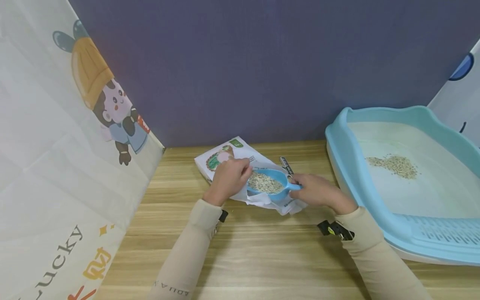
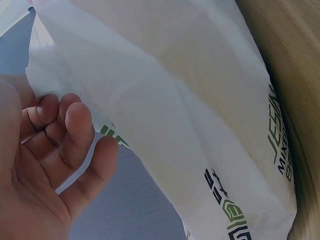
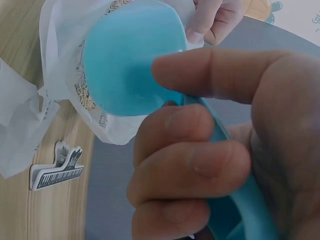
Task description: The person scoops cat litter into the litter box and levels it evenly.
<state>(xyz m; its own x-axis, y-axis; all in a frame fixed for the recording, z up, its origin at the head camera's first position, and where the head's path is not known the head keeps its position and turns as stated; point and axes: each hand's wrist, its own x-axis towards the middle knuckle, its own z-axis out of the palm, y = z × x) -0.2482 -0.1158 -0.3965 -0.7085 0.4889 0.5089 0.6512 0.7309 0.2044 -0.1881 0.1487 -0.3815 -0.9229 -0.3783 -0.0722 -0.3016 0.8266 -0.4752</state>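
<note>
near back edge of the table [image 1: 262, 262], scooping grains [image 1: 265, 183] seems in hand: right hand [image 1: 315, 191] clamped round scoop [image 3: 132, 50], left hand [image 1: 229, 179] pinching bag [image 2: 165, 125]; next calls for level lifting.

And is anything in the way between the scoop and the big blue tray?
Yes: the raised left side of the big blue tray stands between them, so the scoop would probably need lifting over it. The right hand is there too, but it's holding the handle.
</note>
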